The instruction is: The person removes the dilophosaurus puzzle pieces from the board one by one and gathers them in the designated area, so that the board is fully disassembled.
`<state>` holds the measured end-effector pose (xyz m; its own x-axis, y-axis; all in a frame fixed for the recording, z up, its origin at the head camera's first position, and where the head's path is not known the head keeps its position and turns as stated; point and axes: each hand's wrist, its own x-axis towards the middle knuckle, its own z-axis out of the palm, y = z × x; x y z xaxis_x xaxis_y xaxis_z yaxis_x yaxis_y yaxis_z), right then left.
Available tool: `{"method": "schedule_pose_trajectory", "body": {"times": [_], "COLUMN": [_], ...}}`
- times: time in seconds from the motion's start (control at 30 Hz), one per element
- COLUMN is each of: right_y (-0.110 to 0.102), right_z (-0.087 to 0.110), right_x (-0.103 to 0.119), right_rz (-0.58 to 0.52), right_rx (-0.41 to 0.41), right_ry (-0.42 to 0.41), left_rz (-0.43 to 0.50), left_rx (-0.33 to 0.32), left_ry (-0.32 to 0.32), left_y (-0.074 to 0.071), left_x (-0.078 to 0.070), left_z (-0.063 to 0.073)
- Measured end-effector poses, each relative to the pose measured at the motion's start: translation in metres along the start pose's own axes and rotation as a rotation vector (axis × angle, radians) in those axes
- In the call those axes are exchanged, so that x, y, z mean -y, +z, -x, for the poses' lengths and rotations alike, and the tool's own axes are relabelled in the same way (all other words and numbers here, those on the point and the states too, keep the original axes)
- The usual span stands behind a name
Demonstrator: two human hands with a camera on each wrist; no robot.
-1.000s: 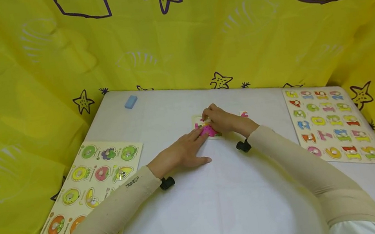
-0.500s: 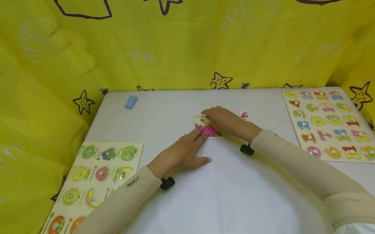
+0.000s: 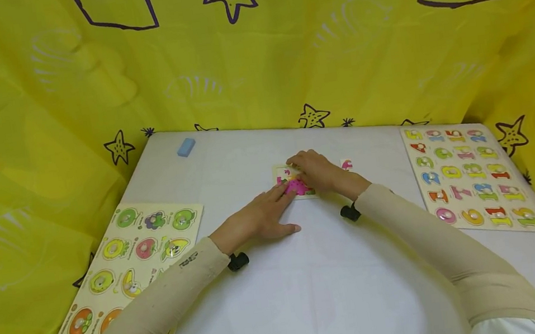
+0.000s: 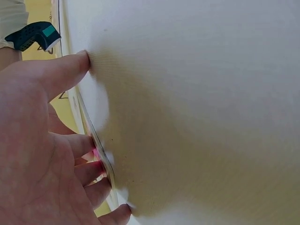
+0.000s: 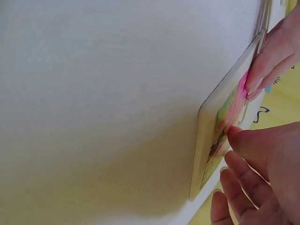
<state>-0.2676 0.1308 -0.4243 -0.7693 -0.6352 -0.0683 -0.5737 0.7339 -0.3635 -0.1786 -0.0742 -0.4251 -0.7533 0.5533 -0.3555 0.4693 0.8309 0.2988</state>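
The left hand (image 3: 265,212) lay flat with fingers extended, pressing the pink picture (image 3: 297,186) on the small puzzle board (image 5: 202,140) at the middle of the table. The right hand (image 3: 319,170) touched that board's right side with its thumb tip, fingers loosely bent, the gap to the thumb narrow. A loose piece (image 3: 346,164) lay just to the right. Fruit pieces sat in the left board (image 3: 84,300), numerals in the right board (image 3: 444,184).
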Motion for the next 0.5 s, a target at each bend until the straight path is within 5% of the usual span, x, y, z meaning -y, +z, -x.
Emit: {"method": "schedule_pose_trajectory", "body": {"times": [0.5], "right_y": [-0.002], "right_z": [-0.011], "right_x": [-0.003], "right_rz": [-0.088], "right_rx": [0.050], "right_ry": [0.000], "left_rz": [-0.003], "left_rx": [-0.007], "left_ry": [0.016], "left_y": [0.000], "left_x": [0.002], "left_z": [0.001]}}
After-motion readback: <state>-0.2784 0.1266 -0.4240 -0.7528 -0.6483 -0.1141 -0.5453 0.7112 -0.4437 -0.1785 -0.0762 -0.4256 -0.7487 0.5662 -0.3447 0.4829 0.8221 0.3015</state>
